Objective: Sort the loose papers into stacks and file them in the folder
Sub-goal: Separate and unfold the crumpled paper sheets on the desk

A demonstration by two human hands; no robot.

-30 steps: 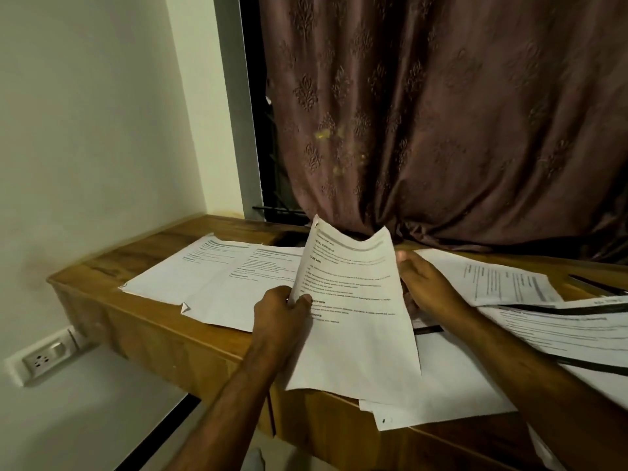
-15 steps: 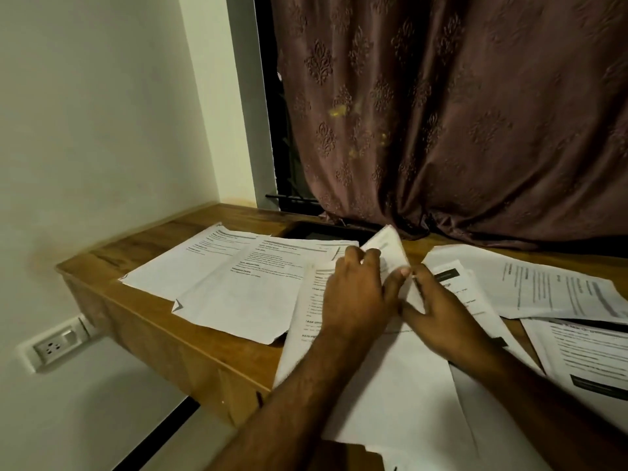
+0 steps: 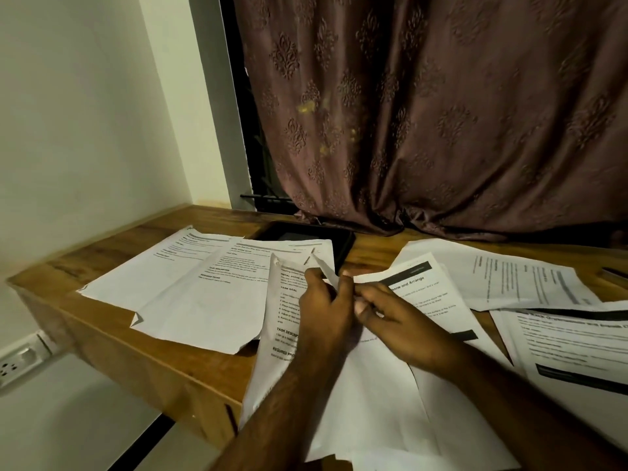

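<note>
I see a white printed sheet (image 3: 289,334) lying creased at the desk's (image 3: 112,317) 6 o'clock edge, overhanging it, its top right corner folded up. The left hand (image 3: 324,311) and right hand (image 3: 404,324) both pinch that raised corner at centre. Half a second ago the left palm lay flat over the page; now its fingers curl round the corner. More papers (image 3: 190,283) sit at 9 o'clock.
</note>
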